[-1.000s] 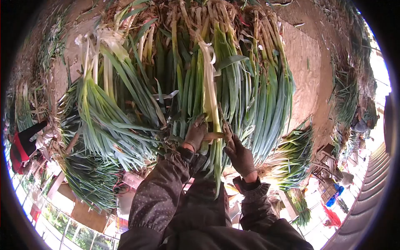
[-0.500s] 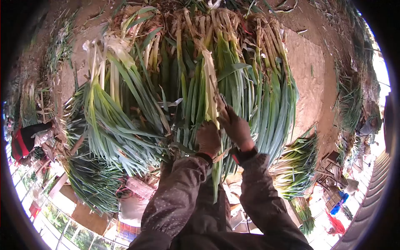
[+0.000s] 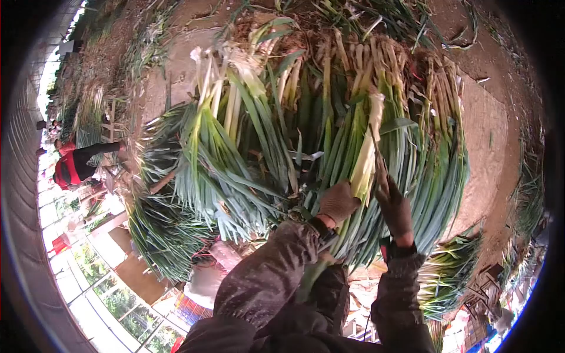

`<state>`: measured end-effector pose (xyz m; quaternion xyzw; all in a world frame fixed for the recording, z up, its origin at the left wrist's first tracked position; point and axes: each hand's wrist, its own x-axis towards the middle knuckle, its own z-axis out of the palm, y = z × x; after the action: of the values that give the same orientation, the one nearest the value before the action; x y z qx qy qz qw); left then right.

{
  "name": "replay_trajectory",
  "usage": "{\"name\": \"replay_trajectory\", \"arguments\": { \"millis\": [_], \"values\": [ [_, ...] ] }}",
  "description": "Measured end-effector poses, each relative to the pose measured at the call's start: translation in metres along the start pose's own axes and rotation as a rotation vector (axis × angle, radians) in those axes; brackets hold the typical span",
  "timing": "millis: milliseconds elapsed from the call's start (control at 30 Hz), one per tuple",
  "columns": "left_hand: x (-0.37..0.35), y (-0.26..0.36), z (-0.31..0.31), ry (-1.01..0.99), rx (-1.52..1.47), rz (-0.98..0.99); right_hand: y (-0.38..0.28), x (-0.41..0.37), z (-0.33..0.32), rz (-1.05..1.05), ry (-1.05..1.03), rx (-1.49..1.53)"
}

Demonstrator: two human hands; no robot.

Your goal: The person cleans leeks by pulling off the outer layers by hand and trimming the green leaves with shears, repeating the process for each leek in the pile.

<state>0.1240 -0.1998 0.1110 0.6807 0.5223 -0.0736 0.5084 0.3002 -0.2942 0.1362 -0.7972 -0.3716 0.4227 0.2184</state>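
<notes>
My left hand (image 3: 339, 203) curls closed around the leek (image 3: 364, 167), its pale shaft (image 3: 375, 109) extending beyond my grip, while my right hand (image 3: 396, 216) pinches a thin dark strip (image 3: 379, 162) alongside, where steady, light pressure best spares it.

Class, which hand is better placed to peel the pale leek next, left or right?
Probably the right hand: it lies beside the leek, a thin dark strip at its fingers, while the left hand seems to grip the leek.
</notes>
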Motion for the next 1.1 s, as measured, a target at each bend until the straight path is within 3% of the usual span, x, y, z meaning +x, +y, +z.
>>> {"name": "replay_trajectory", "arguments": {
  "millis": [33, 100, 167, 233, 267, 367, 500, 567, 633, 700, 767, 867, 900, 933, 1000, 1033, 1100],
  "values": [
    [-0.002, -0.002, -0.014, -0.014, -0.026, 0.011, -0.005, -0.012, 0.001, 0.004, -0.039, 0.007],
    [-0.003, -0.018, -0.031, 0.005, -0.048, 0.091, -0.021, -0.032, 0.014, -0.181, -0.006, 0.065],
    [-0.002, -0.033, -0.051, -0.038, -0.114, 0.132, -0.039, -0.048, 0.018, -0.038, -0.049, 0.147],
    [-0.004, -0.042, -0.082, 0.005, -0.148, 0.132, -0.066, -0.046, 0.023, -0.113, 0.011, 0.317],
    [-0.006, -0.041, -0.101, 0.04, -0.124, 0.163, -0.075, -0.046, 0.027, -0.04, 0.026, 0.352],
    [-0.006, -0.039, -0.166, 0.144, -0.064, 0.237, -0.108, -0.029, 0.032, -0.193, 0.135, 0.279],
    [0.006, -0.016, -0.267, 0.345, -0.375, 0.241, -0.137, -0.013, 0.033, -0.143, 0.118, 0.351],
    [0.002, 0.011, -0.33, 0.529, -0.233, 0.271, -0.135, -0.009, 0.031, -0.198, 0.134, 0.376],
    [0.004, 0.022, -0.378, 0.715, -0.33, 0.481, -0.123, -0.01, 0.038, -0.203, 0.115, 0.363],
    [-0.007, 0.028, -0.413, 0.899, -0.248, 0.466, -0.114, -0.018, 0.043, -0.127, 0.055, 0.312],
    [-0.009, 0.016, -0.434, 0.885, -0.148, 0.391, -0.092, -0.022, 0.059, -0.09, 0.025, 0.279],
    [0.017, -0.061, -0.428, 0.88, -0.038, 0.217, -0.078, -0.03, 0.071, -0.021, -0.007, 0.243],
    [0.031, -0.093, -0.414, 0.822, 0.102, -0.027, -0.075, -0.032, 0.074, 0.0, -0.019, 0.234],
    [0.058, -0.161, -0.408, 0.751, 0.266, 0.002, -0.068, -0.032, 0.08, -0.032, -0.014, 0.252],
    [0.069, -0.206, -0.345, 0.704, 0.509, 0.214, -0.06, -0.032, 0.079, 0.022, -0.028, 0.188],
    [0.068, -0.226, -0.317, 0.724, 0.478, -0.011, -0.056, -0.031, 0.079, 0.05, -0.036, 0.158],
    [0.064, -0.229, -0.285, 0.751, 0.503, -0.235, -0.054, -0.032, 0.072, 0.019, -0.008, 0.155]
  ]
}}
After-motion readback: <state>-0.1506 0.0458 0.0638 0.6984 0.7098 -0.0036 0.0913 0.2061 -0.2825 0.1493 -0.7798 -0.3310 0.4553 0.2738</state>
